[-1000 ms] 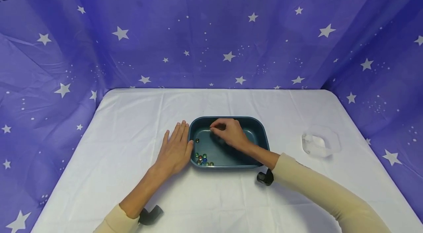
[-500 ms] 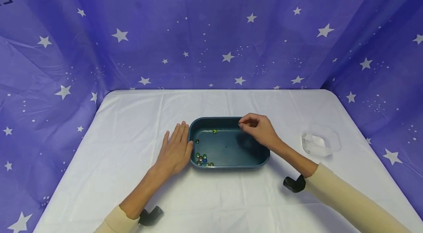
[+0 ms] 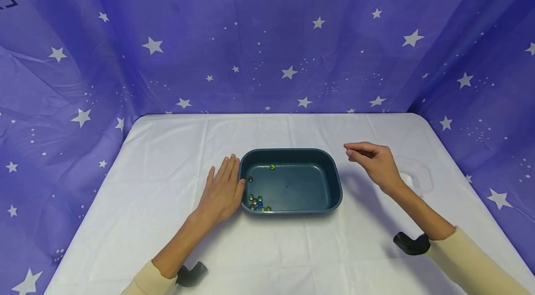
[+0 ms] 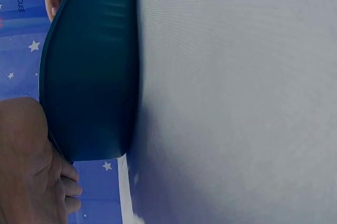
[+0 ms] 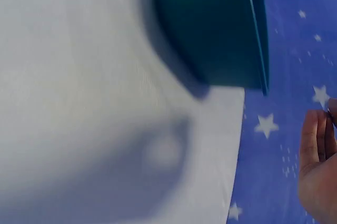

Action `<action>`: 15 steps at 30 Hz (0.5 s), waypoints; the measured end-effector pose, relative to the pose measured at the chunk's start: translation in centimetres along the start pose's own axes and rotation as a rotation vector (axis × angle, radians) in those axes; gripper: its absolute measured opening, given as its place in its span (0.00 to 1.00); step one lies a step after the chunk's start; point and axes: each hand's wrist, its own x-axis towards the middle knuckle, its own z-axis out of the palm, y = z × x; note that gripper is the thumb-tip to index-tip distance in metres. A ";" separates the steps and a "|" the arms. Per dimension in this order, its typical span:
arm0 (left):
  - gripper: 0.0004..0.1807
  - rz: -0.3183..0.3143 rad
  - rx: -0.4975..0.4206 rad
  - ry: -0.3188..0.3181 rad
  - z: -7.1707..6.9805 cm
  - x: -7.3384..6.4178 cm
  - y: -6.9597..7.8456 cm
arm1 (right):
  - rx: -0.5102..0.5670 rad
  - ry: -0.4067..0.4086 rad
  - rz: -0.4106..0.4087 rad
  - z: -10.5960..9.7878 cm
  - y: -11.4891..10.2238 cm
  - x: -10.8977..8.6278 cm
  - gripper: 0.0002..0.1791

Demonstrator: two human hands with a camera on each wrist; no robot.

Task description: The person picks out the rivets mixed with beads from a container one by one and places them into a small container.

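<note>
A dark teal rectangular basin (image 3: 305, 188) sits mid-table. Inside, several glass marbles (image 3: 260, 204) cluster in its near left corner, a dark marble (image 3: 250, 179) lies by the left wall, and a yellow-green marble (image 3: 272, 167) is near the far wall. My left hand (image 3: 221, 193) rests with straight fingers against the basin's left rim. Right of the basin, raised above the table, my right hand (image 3: 376, 165) pinches a marble between thumb and index finger. The fingertips hide nearly all of it; only a tiny glint shows in the right wrist view.
A clear plastic container (image 3: 420, 176) stands on the right of the table, partly hidden behind my right hand. White cloth (image 3: 175, 146) covers the table. A purple star-patterned curtain (image 3: 251, 44) hangs behind and along both sides.
My right hand has lifted out of the basin and moved right, past its right rim toward the clear container. The yellow-green marble came into sight. My left hand stayed put.
</note>
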 end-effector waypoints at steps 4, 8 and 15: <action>0.33 -0.003 0.000 -0.009 0.0 0.0 0.0 | -0.001 0.054 0.011 -2.4 0.1 -0.9 0.14; 0.33 -0.005 0.004 -0.014 0.0 0.0 -0.1 | -0.015 0.112 0.045 -4.7 0.5 -2.2 0.14; 0.33 -0.005 -0.005 -0.016 0.0 0.1 0.0 | 0.029 0.199 0.069 -8.3 1.2 -4.1 0.14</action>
